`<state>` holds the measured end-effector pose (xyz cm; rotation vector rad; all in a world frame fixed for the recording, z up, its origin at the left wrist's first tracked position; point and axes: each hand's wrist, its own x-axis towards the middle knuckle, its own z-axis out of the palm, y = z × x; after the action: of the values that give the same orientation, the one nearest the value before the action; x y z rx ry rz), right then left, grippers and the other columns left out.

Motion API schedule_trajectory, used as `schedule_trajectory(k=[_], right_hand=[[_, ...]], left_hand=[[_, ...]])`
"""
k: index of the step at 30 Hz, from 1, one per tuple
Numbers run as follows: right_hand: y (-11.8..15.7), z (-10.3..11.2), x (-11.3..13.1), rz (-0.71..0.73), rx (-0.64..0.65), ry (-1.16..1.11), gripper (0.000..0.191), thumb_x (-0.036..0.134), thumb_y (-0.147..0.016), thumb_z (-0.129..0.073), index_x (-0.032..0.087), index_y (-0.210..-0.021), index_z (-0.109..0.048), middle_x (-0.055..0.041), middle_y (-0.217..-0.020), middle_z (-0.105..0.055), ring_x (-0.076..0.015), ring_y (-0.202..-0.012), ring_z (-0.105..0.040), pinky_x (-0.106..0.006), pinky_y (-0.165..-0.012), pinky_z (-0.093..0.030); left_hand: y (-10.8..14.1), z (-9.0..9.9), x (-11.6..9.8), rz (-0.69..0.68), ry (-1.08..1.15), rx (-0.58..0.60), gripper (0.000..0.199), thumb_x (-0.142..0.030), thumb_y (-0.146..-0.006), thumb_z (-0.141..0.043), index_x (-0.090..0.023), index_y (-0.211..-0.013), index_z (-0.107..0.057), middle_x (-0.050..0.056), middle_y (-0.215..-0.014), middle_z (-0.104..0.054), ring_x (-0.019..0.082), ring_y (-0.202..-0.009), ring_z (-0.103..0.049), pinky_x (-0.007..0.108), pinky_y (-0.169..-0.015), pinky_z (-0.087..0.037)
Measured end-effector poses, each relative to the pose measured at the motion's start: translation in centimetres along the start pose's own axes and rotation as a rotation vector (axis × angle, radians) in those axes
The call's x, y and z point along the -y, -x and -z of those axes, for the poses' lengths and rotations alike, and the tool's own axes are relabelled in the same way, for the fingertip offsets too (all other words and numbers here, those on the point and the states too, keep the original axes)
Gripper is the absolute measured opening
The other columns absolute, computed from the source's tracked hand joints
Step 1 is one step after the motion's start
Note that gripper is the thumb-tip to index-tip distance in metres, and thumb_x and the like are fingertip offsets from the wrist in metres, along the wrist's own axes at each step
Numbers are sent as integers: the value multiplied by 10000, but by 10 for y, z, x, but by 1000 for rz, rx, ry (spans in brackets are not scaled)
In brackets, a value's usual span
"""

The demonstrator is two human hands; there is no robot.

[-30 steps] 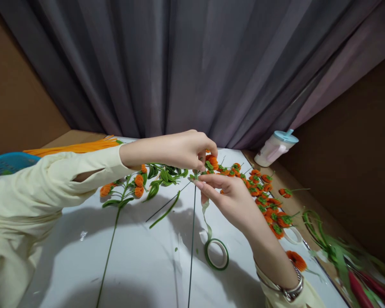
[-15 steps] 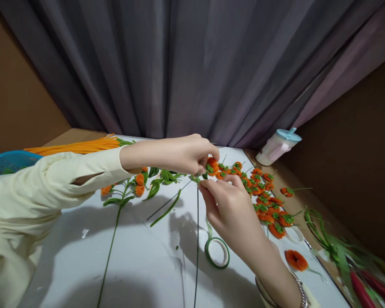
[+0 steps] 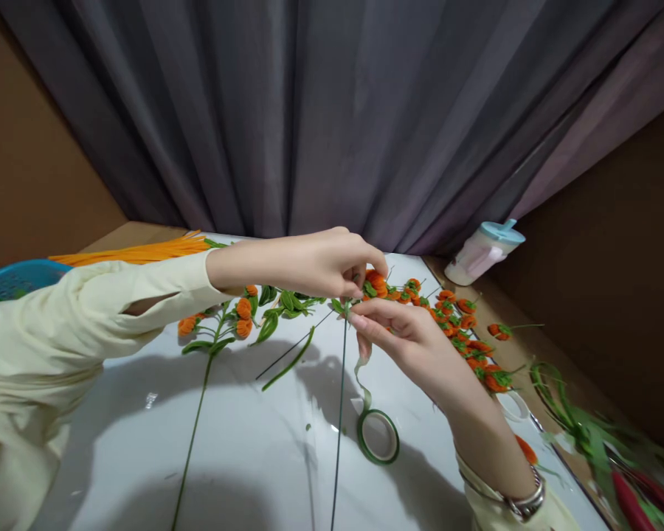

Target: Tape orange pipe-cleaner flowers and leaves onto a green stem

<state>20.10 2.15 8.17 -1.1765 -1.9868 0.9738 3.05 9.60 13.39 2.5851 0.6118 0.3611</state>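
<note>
My left hand (image 3: 337, 264) is closed around the top of a dark wire stem (image 3: 339, 413), just beside an orange flower head (image 3: 375, 283). Below and to its right, my right hand (image 3: 401, 332) pinches green tape at the same stem top, near a small green leaf (image 3: 337, 306). From my right fingers the tape strip runs down to a green tape roll (image 3: 378, 436) on the white board. A flower stem with orange blooms (image 3: 243, 318) and green leaves lies to the left.
Many orange flowers (image 3: 459, 324) are piled at the right. Farther out are green stems (image 3: 556, 391), red-handled tools (image 3: 631, 498) and a lidded cup (image 3: 484, 252). Orange pipe cleaners (image 3: 138, 252) and a blue basket (image 3: 22, 279) stand at the left, with loose leaves (image 3: 291, 302) behind the board's middle.
My right hand has turned, its fingers stretching more toward the stem top, and the tape strip below it now shows more. The view has shifted slightly.
</note>
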Motion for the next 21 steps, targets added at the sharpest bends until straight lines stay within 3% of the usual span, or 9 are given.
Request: schedule_trajectory(k=[6,10,15,18,21], right_hand=[[-2,-6,-1,-18,-97,20,242,322,-871,-594,157,-700,-645,59,-423,-493,-78,-401,-395,-215,-455,-320],[-2,-9,-1,-7,-83,44,299,291,-898,-552,156,-634,-594,56,-417,-482,-76,-388,-431,-214,-465,-342],[-1,-10,-2,1,-63,36,354,276,-912,-524,165,-575,-521,46,-443,-506,-78,-408,-466,-213,-483,-360],[1,-12,-3,-26,-73,-29,334,279,-910,-523,164,-597,-549,45,-445,-519,-78,-398,-463,-212,-475,-363],[2,-13,-5,-54,-94,-110,302,318,-907,-532,160,-662,-610,46,-442,-520,-82,-389,-455,-214,-459,-360]], left_hand=[[-1,2,-3,-52,-106,4,292,-29,-731,-602,-96,-1004,-679,13,-699,-687,97,-571,-589,190,-514,-363],[0,1,-2,-64,-137,31,254,-52,-744,-598,-113,-976,-681,12,-700,-683,96,-571,-581,191,-506,-353],[3,4,-3,-58,-52,88,289,-62,-784,-572,-130,-1055,-645,9,-764,-689,89,-598,-603,174,-522,-386],[5,7,-3,-36,12,116,304,-88,-809,-574,-141,-1105,-621,19,-850,-698,85,-628,-622,166,-537,-407],[5,7,-2,-43,45,100,308,-105,-803,-603,-146,-1108,-620,10,-810,-694,87,-623,-617,163,-528,-403]])
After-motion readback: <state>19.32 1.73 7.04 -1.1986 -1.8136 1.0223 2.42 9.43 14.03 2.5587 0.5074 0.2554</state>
